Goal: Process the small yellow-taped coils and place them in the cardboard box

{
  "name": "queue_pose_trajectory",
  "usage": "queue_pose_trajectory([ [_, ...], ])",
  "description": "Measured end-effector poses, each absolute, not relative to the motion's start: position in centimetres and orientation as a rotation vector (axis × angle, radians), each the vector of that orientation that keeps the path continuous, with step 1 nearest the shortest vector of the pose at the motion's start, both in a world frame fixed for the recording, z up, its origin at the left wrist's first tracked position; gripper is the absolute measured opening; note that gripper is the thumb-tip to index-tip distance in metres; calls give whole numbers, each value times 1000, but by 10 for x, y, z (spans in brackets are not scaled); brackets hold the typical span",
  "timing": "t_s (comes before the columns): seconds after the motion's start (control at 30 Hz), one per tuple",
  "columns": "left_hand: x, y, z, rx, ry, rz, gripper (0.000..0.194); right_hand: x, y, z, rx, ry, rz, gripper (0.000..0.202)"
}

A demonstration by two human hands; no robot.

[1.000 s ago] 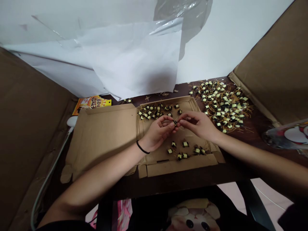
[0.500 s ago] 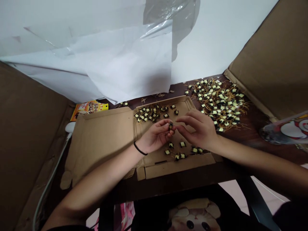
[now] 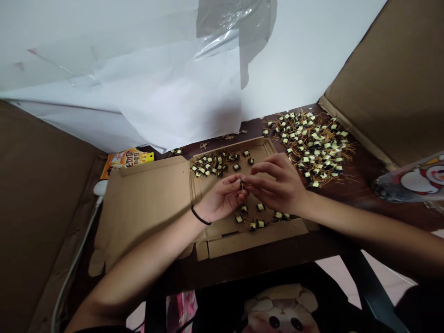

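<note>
1 small wired pc. is being pinched by L hand over cardbd. box; R hand is being held w/ fingertips at it, grip unclear. More pcs. are being carried by table.

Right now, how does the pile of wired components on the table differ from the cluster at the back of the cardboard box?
The pile is larger, the cluster smaller. The pile sits on the table, the cluster inside the cardboard box. Brown wires splay more from the pile than the cluster. Both show black and pale yellow.
</note>
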State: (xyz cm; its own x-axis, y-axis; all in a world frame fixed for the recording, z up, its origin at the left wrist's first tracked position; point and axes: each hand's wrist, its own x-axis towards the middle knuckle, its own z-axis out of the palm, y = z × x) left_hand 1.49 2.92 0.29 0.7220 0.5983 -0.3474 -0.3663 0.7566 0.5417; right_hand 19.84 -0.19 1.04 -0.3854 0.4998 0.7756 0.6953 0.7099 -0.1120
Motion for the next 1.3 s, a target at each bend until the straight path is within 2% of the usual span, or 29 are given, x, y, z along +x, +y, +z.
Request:
queue_pose_trajectory([
  [0.33,17,27,1,486,563,580,17,197,-2,14,-839,-2068,-232,19],
  [0.63,18,24,6,476,516,600,26,199,-4,21,-834,-2072,-333,17],
  [0.77,16,24,8,450,528,590,27,199,-10,23,-902,-1939,-330,8],
  [0.93,15,25,6,475,509,588,25,196,-12,21,-1012,-1993,-102,5],
  [1.3,19,24,10,620,533,592,32,184,-19,34,-1290,-1693,672,18],
])
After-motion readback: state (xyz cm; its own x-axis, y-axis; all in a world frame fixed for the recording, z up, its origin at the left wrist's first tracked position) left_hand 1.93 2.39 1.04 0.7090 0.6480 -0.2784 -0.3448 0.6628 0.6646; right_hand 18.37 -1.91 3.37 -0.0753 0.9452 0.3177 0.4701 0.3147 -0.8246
